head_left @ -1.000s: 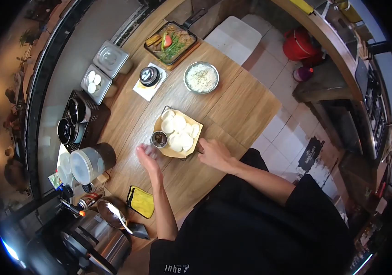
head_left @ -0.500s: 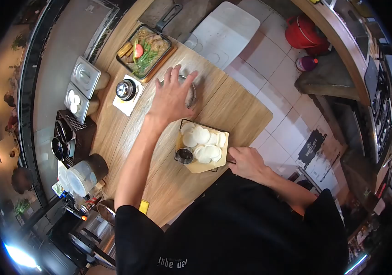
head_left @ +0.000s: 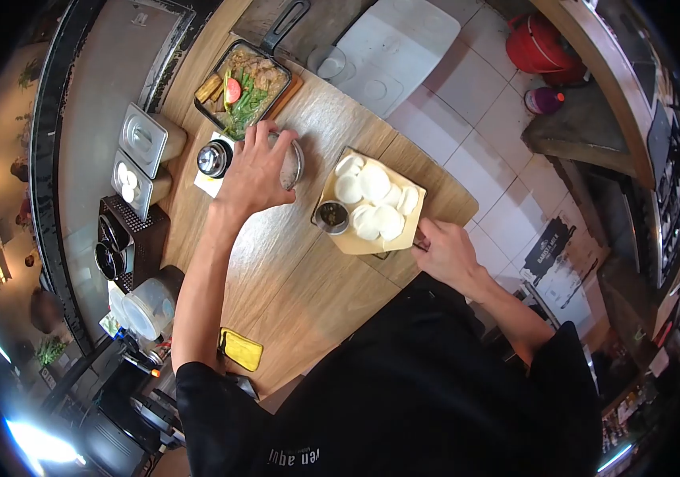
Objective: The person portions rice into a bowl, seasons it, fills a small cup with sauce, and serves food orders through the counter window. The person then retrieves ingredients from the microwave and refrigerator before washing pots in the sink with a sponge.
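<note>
A dark-framed basket (head_left: 365, 244) lined with tan paper sits right of centre in the frame, near the far edge of the wooden tabletop (head_left: 300, 302). I see overlapping white discs (head_left: 374, 183) filling it and a small cup of dark sauce (head_left: 332, 217) at its left corner. The right hand (head_left: 449, 254) has its fingers closed on the basket's lower right edge. Left of the basket and well apart from it, the left hand (head_left: 255, 171) arches over a round bowl (head_left: 298, 163), fingers spread and gripping it from above, hiding most of its contents.

Just beside that hand, a silver-topped jar (head_left: 214, 159) stands on a white napkin (head_left: 209, 187). Above, towards the upper left, a black pan (head_left: 271, 41) of meat, greens and a red slice rests on a wooden board (head_left: 295, 86). At the left edge I make out two metal containers (head_left: 143, 139); a yellow pad (head_left: 242, 350) lies at lower left. A red bucket (head_left: 542, 44) stands at upper right.
</note>
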Tool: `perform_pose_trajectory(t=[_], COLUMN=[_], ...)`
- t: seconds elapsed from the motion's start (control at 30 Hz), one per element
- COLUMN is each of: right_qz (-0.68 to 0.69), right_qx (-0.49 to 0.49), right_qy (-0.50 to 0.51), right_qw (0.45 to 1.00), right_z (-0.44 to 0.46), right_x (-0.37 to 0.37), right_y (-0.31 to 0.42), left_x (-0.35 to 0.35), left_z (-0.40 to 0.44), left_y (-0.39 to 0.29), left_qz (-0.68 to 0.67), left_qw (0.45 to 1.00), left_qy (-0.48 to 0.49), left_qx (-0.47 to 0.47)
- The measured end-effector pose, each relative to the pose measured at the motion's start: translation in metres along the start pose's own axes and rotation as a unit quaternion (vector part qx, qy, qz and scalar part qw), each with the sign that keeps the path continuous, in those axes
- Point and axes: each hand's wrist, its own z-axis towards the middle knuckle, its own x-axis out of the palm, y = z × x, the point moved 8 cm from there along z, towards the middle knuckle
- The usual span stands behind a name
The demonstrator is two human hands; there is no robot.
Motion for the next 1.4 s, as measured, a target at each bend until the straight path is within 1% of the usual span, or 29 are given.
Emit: perform_pose_trajectory(t=[0.17, 0.2, 0.33, 0.4, 0.43, 0.5, 0.53, 0.6, 0.63, 0.67, 0.7, 0.77, 0.8, 0.83, 0.87, 0.9, 0.93, 0.97, 1.0, 1.07, 1.1, 1.13, 1.17, 1.2, 1.23, 1.27, 1.3, 1.33, 1.4], right_qz=[0.047, 0.062, 0.074, 0.059, 0.058, 0.032, 0.027, -0.082, -0.088, -0.166, -0.235, -0.112, -0.048, 0.018, 0.049, 0.073, 0.064, 0.050, 0.031, -0.082, -0.065, -0.048, -0.147, -0.162, -0.118, -0.064, -0.106, -0.127, -0.329], right_qx=[0.024, 0.037, 0.038, 0.035, 0.028, 0.063, 0.054, 0.014, -0.005, -0.060, -0.124, -0.235, -0.315, -0.347, -0.364, -0.358, -0.347, -0.346, -0.347, -0.362, -0.288, -0.213, -0.224, -0.384, -0.465, -0.564, -0.547, -0.592, -0.490], right_qy=[-0.004, -0.009, -0.012, -0.022, -0.022, 0.027, 0.026, -0.055, -0.049, -0.117, -0.185, -0.199, -0.149, -0.037, 0.116, 0.274, 0.405, 0.497, 0.552, 0.639, 0.680, 0.710, 0.664, 0.555, 0.420, 0.228, 0.108, 0.007, 0.011], right_qw=[0.999, 0.997, 0.996, 0.997, 0.998, 0.997, 0.998, 0.995, 0.995, 0.977, 0.946, 0.945, 0.936, 0.937, 0.923, 0.890, 0.844, 0.794, 0.757, 0.674, 0.672, 0.669, 0.698, 0.720, 0.770, 0.791, 0.824, 0.796, 0.807], right_z=[0.017, 0.020, 0.031, 0.033, 0.035, 0.033, 0.030, 0.016, 0.007, -0.007, -0.023, -0.061, -0.082, -0.099, -0.117, -0.139, -0.166, -0.196, -0.224, -0.285, -0.304, -0.321, -0.325, -0.323, -0.311, -0.300, -0.267, -0.257, -0.210], right_x=[0.001, 0.000, 0.005, 0.004, 0.004, 0.010, 0.009, -0.008, -0.013, -0.032, -0.042, -0.027, -0.004, 0.032, 0.074, 0.122, 0.170, 0.216, 0.256, 0.320, 0.342, 0.368, 0.392, 0.413, 0.429, 0.435, 0.465, 0.480, 0.535], right_y=[-0.001, -0.002, -0.001, 0.002, 0.004, 0.001, 0.006, 0.024, 0.040, 0.071, 0.104, 0.149, 0.165, 0.168, 0.180, 0.184, 0.179, 0.167, 0.153, 0.127, 0.135, 0.154, 0.176, 0.216, 0.259, 0.300, 0.320, 0.353, 0.357], left_x=[0.000, 0.001, -0.004, -0.019, -0.018, -0.006, 0.005, 0.035, 0.053, 0.078, 0.102, 0.159, 0.189, 0.223, 0.263, 0.296, 0.328, 0.341, 0.349, 0.376, 0.385, 0.401, 0.414, 0.427, 0.428, 0.423, 0.430, 0.436, 0.428], left_z=[-0.006, -0.007, -0.020, -0.043, -0.061, -0.110, -0.137, -0.197, -0.231, -0.267, -0.302, -0.369, -0.400, -0.428, -0.459, -0.476, -0.492, -0.514, -0.537, -0.584, -0.613, -0.640, -0.680, -0.715, -0.751, -0.793, -0.829, -0.865, -0.934], left_y=[0.007, 0.009, 0.005, -0.013, -0.022, -0.038, -0.047, -0.069, -0.082, -0.098, -0.113, -0.151, -0.170, -0.192, -0.211, -0.234, -0.258, -0.275, -0.286, -0.306, -0.310, -0.321, -0.321, -0.330, -0.335, -0.335, -0.338, -0.343, -0.338], left_qz=[0.003, 0.004, 0.005, 0.007, 0.005, -0.058, -0.111, -0.191, -0.218, -0.260, -0.298, -0.439, -0.524, -0.605, -0.600, -0.616, -0.629, -0.622, -0.619, -0.643, -0.627, -0.628, -0.586, -0.547, -0.494, -0.436, -0.451, -0.466, -0.445], left_qw=[1.000, 1.000, 0.999, 0.993, 0.990, 0.974, 0.965, 0.944, 0.933, 0.922, 0.908, 0.840, 0.778, 0.705, 0.680, 0.677, 0.676, 0.671, 0.658, 0.607, 0.587, 0.576, 0.554, 0.523, 0.512, 0.500, 0.441, 0.382, 0.381], left_qy=[0.022, 0.021, -0.002, -0.108, -0.127, -0.193, -0.213, -0.237, -0.243, -0.233, -0.230, -0.195, -0.196, -0.202, -0.242, -0.263, -0.283, -0.243, -0.269, -0.306, -0.348, -0.364, -0.432, -0.494, -0.513, -0.529, -0.545, -0.554, -0.571], left_qx=[-0.007, -0.012, -0.035, -0.037, -0.068, -0.104, -0.107, -0.130, -0.153, -0.167, -0.185, -0.251, -0.286, -0.310, -0.344, -0.306, -0.260, -0.322, -0.334, -0.353, -0.376, -0.376, -0.404, -0.427, -0.480, -0.529, -0.552, -0.574, -0.575])
